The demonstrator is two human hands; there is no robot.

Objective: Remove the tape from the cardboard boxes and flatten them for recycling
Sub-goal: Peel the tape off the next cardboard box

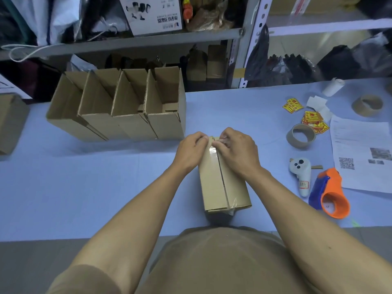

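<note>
While both hands pinch its far end, the taped box (222, 183) lies closed.

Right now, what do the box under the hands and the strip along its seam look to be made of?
Box: plain brown corrugated cardboard, matte; fluted edges show on the open boxes behind. Tape: clear glossy plastic film, probably; it glints where both hands, left and right, pinch at it.

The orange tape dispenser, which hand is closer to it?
Right. The right hand works at the box's far end, up-left of the orange tape dispenser; the left hand is farther left.
</note>
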